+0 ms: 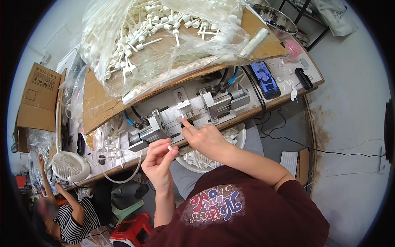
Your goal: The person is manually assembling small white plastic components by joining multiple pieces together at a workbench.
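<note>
My left hand (158,161) pinches a small white plastic piece (170,147) between thumb and fingertips, just below the front edge of the workbench. My right hand (205,138) reaches up to the metal pressing jig (193,109) and its forefinger presses a small white part into the slot between the jig's two metal blocks. A round basin (242,136) of several white plastic parts sits on my lap under the right hand.
A clear bag of white stemmed plastic parts (164,29) lies on cardboard above the jig. A phone (265,79) with a lit screen, a pink cup (293,48), a small white fan (70,166) and a cardboard box (39,96) are around. Another person in a striped top (72,220) sits lower left.
</note>
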Demonstrator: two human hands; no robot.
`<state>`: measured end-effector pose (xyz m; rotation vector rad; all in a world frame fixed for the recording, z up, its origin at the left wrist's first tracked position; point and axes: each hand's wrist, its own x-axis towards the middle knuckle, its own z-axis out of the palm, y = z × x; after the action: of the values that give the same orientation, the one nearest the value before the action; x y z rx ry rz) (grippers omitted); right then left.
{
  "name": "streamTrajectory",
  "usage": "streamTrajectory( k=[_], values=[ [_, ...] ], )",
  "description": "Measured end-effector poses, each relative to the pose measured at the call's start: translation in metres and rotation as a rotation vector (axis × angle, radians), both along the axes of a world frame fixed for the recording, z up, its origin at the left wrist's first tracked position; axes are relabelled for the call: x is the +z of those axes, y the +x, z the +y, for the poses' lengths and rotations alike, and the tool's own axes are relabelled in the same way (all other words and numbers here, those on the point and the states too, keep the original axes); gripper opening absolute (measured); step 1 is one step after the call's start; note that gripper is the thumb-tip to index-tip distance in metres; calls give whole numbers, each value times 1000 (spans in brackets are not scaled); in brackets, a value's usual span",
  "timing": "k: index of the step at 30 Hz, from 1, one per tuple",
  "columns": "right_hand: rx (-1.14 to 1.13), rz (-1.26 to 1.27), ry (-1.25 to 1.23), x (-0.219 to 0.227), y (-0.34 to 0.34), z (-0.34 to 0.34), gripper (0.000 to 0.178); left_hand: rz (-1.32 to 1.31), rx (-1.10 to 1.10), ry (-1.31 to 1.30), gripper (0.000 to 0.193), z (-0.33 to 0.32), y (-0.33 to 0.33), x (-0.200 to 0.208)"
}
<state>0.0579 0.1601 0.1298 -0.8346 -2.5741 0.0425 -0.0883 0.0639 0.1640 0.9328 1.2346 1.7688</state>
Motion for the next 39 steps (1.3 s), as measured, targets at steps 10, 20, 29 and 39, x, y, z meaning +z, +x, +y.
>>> streamTrajectory(
  k=[10,20,29,39],
  values=[
    [85,621,-869,28,47,-2,30,343,47,-71,24,-9,9,-1],
    [69,1058,-1236,37,83,-19,12,777,-99,176,43,20,56,0],
    [-201,1277,-1215,17,150,14,11,724,-167,174,43,27,66,-5],
    [-600,1234,-813,-39,196,15,15,805,-104,-25,33,-10,40,-31]
  ],
)
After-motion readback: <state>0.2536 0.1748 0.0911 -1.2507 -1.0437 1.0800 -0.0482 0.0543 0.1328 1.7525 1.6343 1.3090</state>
